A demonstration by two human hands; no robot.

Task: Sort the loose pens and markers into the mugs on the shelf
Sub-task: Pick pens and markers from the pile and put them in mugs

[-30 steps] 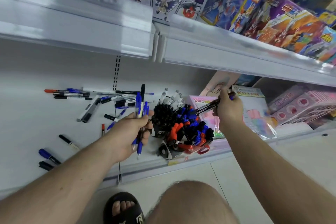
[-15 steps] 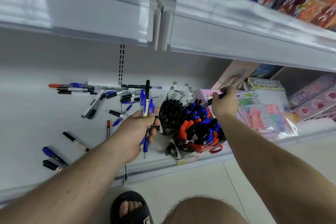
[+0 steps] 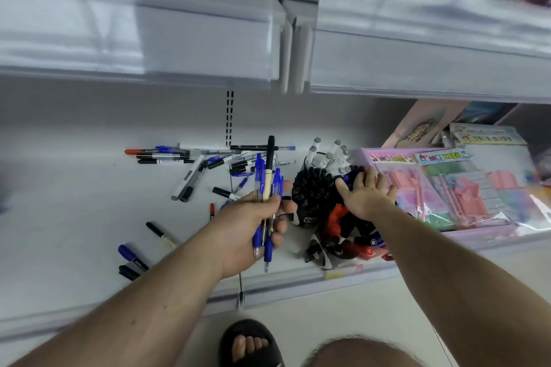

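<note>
Several pens [image 3: 266, 188] gripped left hand [image 3: 249, 229].

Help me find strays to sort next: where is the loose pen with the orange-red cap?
In the head view, the orange-red-capped pen lies at the far left end of the loose pile at the back of the white shelf, beside black-and-white markers.

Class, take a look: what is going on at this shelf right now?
A person is sorting pens on a white shelf. The left hand grips a bundle of blue pens upright. The right hand lies flat, fingers spread, on the pens standing in the mugs. Many loose pens and markers lie unsorted on the shelf.
</note>
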